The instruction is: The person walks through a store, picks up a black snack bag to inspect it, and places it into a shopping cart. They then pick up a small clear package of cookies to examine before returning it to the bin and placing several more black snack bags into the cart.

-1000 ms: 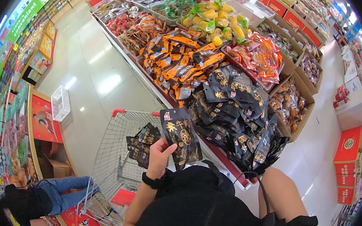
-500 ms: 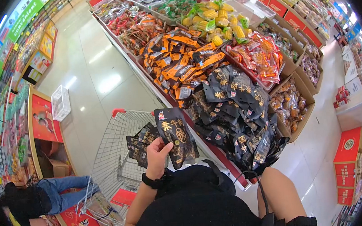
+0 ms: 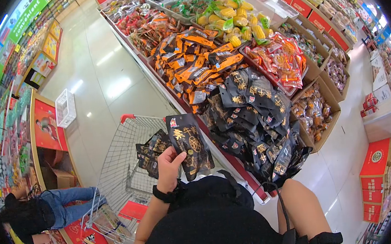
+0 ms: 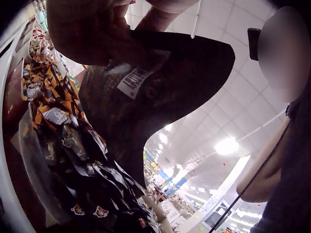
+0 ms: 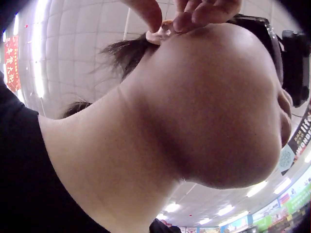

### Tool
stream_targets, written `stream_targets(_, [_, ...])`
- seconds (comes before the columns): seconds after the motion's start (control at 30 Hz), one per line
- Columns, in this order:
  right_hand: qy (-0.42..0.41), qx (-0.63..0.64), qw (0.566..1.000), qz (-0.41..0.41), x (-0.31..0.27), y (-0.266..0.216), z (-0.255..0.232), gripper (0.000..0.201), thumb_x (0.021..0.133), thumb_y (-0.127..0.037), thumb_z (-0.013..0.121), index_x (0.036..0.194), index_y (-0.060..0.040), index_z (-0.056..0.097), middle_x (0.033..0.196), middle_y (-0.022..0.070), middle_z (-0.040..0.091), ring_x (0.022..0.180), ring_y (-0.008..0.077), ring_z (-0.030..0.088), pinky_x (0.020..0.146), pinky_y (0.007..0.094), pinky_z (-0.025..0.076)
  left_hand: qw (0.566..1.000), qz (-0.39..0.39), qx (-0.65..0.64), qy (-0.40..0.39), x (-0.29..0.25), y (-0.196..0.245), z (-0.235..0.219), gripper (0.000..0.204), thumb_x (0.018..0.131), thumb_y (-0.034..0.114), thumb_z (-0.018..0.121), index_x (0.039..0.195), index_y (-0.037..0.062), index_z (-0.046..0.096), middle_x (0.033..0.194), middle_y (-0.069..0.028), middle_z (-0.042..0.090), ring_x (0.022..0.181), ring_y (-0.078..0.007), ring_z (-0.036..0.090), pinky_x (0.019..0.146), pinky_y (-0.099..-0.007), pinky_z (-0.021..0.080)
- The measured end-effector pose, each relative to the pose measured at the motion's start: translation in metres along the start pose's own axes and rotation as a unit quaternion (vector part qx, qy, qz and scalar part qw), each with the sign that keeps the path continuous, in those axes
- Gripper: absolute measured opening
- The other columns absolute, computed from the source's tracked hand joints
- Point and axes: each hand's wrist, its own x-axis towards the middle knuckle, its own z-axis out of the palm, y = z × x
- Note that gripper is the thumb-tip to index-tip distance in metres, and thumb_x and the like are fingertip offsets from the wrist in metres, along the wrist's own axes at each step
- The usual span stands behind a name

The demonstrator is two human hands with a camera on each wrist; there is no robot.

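Note:
My left hand [image 3: 168,170] pinches a black snack packet [image 3: 190,143] with gold lettering near its lower left edge, thumb in front. The packet is upright between the shopping cart and the display. In the left wrist view its dark back carries a white barcode label [image 4: 135,81]. Several similar black packets [image 3: 152,156] lie in the cart. A large heap of them [image 3: 251,117] fills the near end of the display. My right hand [image 5: 204,12], seen in the right wrist view, is up at the ear [image 5: 159,35], its thumb and bent fingers apart and touching around it.
The wire shopping cart [image 3: 108,162] stands left of the display. Orange-and-black packets [image 3: 194,59], bagged corn [image 3: 237,18] and red packets [image 3: 281,61] lie farther back. Another person [image 3: 49,209] is at the lower left. Red cartons [image 3: 377,176] are stacked at right.
My left hand has shifted the black packet slightly left and up, and its tilt has changed a little. The packets in the cart and the heap look the same.

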Motion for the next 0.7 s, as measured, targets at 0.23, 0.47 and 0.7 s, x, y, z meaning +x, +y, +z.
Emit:
stream_targets(0.23, [0.008,0.001,1.0,-0.01,-0.0006,0.0019,0.0006,0.019,0.077,-0.001,0.038,0.075,-0.0046,0.056,0.069,0.0053,0.056,0.056,0.0123,0.055,0.045,0.0257,0.045,1.0,0.001,-0.003,-0.003,-0.0016,0.0001,0.0014,0.013,0.074,0.003,0.056,0.087,-0.0024,0.055,0.08,-0.0028,0.058,0.071,-0.0064,0.052,0.067,-0.0197,0.04])
stream_targets(0.47, [0.008,-0.006,1.0,-0.005,-0.0003,0.0015,0.0021,0.018,0.077,-0.001,0.038,0.076,-0.0048,0.056,0.069,0.0047,0.056,0.056,0.0124,0.055,0.046,0.0261,0.045,1.0,0.005,-0.008,-0.008,-0.0035,0.0023,0.0032,0.014,0.075,0.002,0.055,0.088,-0.0024,0.055,0.082,-0.0033,0.058,0.072,-0.0066,0.052,0.068,-0.0198,0.04])
stream_targets(0.7, [0.011,-0.007,1.0,-0.007,-0.0012,0.0016,0.0037,0.018,0.078,-0.002,0.038,0.076,-0.0051,0.056,0.068,0.0044,0.056,0.054,0.0123,0.054,0.045,0.0261,0.044,1.0,0.004,-0.003,-0.009,-0.0035,-0.0002,0.0006,0.011,0.075,0.002,0.055,0.085,-0.0013,0.055,0.08,-0.0023,0.058,0.071,-0.0062,0.052,0.067,-0.0193,0.04])
